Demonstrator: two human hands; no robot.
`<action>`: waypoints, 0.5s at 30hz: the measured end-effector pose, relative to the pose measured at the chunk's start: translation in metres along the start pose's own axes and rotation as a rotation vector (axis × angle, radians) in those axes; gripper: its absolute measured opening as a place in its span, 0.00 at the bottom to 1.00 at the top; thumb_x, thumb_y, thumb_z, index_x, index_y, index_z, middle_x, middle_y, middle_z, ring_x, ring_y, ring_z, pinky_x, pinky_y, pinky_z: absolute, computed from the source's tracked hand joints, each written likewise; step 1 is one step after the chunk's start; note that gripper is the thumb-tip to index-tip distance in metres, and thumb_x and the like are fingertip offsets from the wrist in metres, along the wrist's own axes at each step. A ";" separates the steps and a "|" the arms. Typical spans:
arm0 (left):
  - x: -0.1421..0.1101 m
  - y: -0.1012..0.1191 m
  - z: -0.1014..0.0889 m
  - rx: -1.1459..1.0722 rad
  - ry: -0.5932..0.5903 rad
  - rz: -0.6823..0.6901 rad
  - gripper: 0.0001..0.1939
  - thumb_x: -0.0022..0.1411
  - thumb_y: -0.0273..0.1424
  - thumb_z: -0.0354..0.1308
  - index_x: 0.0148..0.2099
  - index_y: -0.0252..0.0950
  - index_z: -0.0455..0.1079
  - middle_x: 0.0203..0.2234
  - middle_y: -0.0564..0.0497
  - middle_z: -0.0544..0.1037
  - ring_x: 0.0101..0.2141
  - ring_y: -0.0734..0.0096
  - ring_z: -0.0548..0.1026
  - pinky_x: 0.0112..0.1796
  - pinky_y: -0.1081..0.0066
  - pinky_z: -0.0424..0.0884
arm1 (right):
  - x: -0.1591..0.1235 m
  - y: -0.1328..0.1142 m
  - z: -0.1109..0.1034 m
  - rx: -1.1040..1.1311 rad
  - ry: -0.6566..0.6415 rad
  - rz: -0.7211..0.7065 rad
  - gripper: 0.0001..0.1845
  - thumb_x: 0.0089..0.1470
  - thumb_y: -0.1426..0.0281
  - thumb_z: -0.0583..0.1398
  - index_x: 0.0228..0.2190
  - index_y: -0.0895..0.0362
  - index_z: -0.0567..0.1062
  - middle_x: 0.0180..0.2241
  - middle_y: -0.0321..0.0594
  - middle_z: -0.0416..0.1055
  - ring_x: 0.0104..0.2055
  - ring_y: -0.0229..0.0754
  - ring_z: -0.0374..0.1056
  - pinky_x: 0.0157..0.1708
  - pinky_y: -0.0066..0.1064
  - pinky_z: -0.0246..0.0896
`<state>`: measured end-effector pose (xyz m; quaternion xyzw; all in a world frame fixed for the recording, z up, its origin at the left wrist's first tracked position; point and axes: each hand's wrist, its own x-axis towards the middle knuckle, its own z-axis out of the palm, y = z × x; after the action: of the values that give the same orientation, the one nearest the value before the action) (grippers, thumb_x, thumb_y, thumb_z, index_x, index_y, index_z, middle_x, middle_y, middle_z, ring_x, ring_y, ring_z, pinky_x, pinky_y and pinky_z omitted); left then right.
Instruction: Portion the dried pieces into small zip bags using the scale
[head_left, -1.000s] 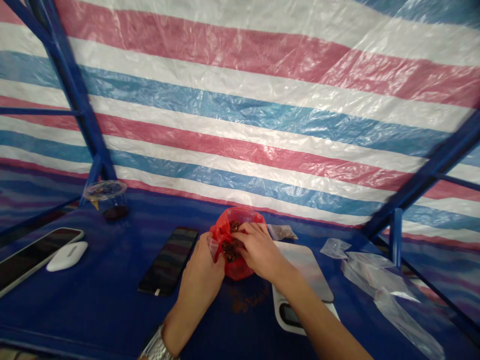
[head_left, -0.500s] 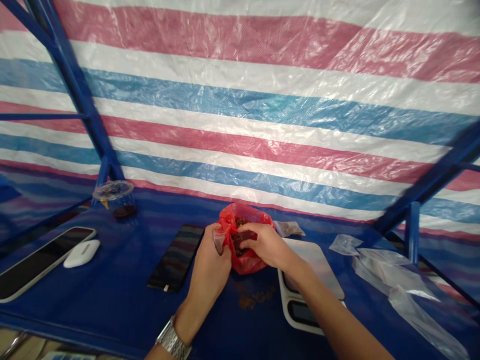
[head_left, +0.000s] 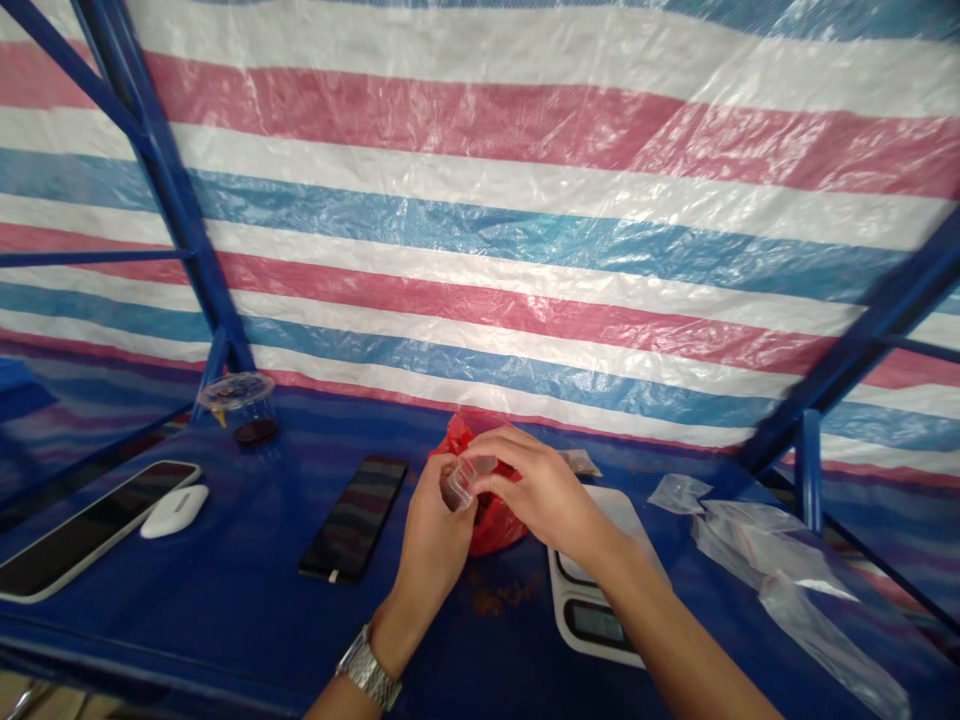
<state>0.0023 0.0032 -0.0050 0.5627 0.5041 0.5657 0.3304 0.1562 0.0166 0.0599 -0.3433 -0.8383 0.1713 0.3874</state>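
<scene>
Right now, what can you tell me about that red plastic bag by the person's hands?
The red plastic bag is thin, glossy, slightly see-through film, crumpled into loose folds. It sits on the blue table top, mostly behind the hands. The right hand lies over it and the left hand stands just in front, holding a small clear plastic bag between them. Whatever lies inside is hidden from this view.

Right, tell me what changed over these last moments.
The right hand came out of the red bag and moved left, joining the left hand on a small clear bag, which both now hold over the red bag. The phone and scale stayed put.
</scene>
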 end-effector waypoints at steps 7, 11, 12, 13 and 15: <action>0.000 -0.001 0.011 -0.066 0.004 -0.005 0.12 0.59 0.29 0.59 0.47 0.36 0.67 0.35 0.51 0.77 0.33 0.67 0.76 0.37 0.68 0.72 | -0.001 -0.004 -0.004 -0.088 -0.066 -0.180 0.14 0.67 0.75 0.58 0.45 0.50 0.81 0.51 0.38 0.77 0.53 0.42 0.73 0.55 0.34 0.67; -0.001 0.000 0.012 -0.061 0.022 -0.008 0.12 0.61 0.31 0.60 0.47 0.36 0.67 0.34 0.52 0.76 0.33 0.68 0.76 0.38 0.68 0.72 | -0.001 0.004 -0.002 0.002 0.002 -0.162 0.15 0.67 0.75 0.58 0.49 0.49 0.80 0.50 0.38 0.77 0.52 0.41 0.74 0.54 0.33 0.68; 0.000 0.001 0.011 -0.051 0.037 -0.006 0.12 0.61 0.31 0.60 0.46 0.36 0.67 0.33 0.53 0.75 0.32 0.69 0.75 0.37 0.68 0.72 | -0.001 0.008 -0.001 0.013 0.041 -0.129 0.14 0.66 0.74 0.59 0.48 0.49 0.81 0.51 0.39 0.77 0.52 0.42 0.74 0.54 0.33 0.68; 0.000 0.003 0.010 -0.043 0.052 -0.006 0.11 0.61 0.32 0.60 0.46 0.37 0.66 0.32 0.54 0.74 0.31 0.70 0.74 0.36 0.69 0.71 | -0.001 0.012 0.000 0.016 0.080 -0.083 0.13 0.66 0.73 0.60 0.47 0.49 0.81 0.51 0.39 0.77 0.52 0.42 0.74 0.54 0.34 0.68; 0.001 0.006 0.008 -0.041 0.089 -0.012 0.10 0.61 0.32 0.60 0.44 0.37 0.66 0.30 0.55 0.73 0.29 0.71 0.73 0.34 0.71 0.70 | -0.002 0.021 0.002 -0.003 0.104 0.028 0.11 0.64 0.73 0.62 0.45 0.50 0.82 0.49 0.40 0.78 0.51 0.43 0.75 0.54 0.35 0.68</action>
<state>0.0114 0.0043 0.0003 0.5270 0.5099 0.5985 0.3225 0.1642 0.0300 0.0461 -0.3640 -0.8124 0.1575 0.4275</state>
